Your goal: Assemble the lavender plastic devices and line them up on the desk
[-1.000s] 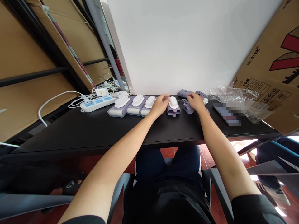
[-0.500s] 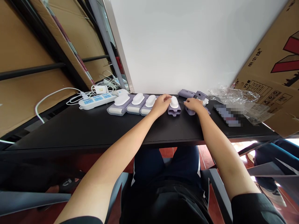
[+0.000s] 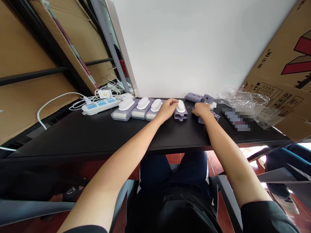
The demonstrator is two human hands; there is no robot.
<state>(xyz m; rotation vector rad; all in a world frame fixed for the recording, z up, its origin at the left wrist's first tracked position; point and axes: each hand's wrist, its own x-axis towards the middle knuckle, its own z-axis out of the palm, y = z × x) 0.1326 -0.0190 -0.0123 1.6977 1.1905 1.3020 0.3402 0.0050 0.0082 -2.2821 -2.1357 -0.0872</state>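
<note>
Flanking a white-topped purple case [image 3: 180,115], left hand [image 3: 167,108], right hand [image 3: 202,109] by purple parts [image 3: 215,115], fingers [image 3: 173,101] bent, hold unclear.

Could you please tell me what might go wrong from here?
The tiny coil-like pieces beside the right hand might get nudged away, and their dark look could make them hard to spot on the black table.

The loose purple parts by that hand could be pushed toward the phone.

The left hand, close by the rightmost white-topped purple unit, might bump it askew.
</note>
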